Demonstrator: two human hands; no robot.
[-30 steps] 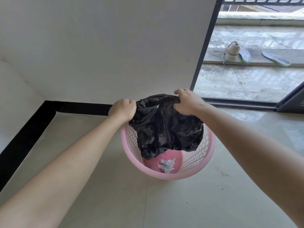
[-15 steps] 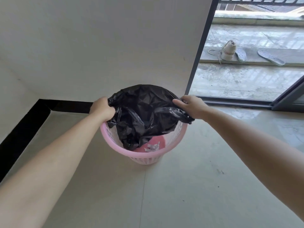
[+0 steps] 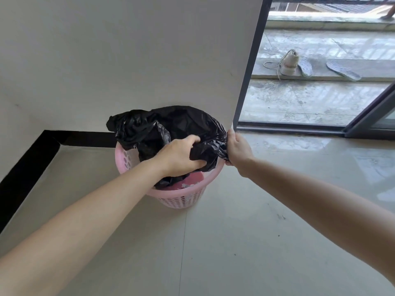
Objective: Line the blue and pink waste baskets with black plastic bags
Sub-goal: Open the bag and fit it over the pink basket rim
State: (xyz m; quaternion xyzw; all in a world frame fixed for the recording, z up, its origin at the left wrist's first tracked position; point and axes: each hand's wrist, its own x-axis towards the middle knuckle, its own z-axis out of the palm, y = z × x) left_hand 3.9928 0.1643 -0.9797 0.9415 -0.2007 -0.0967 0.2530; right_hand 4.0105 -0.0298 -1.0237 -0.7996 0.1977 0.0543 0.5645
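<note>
Here, in the head view, the pink basket (image 3: 183, 198) stands on the floor (image 3: 245, 242) by the wall, black bag (image 3: 166, 127) bunched over its far rim. The right hand (image 3: 236, 149) pinches the bag's edge at the right rim; the left hand (image 3: 181, 157) is closed on plastic inside. Tugging could tear the film or tip the basket. Half a second ago the left hand held the left rim.

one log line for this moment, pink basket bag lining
step: lining pink basket | left hand: gripping black bag over opening | right hand: pinning bag at right rim | near rim: uncovered
</note>
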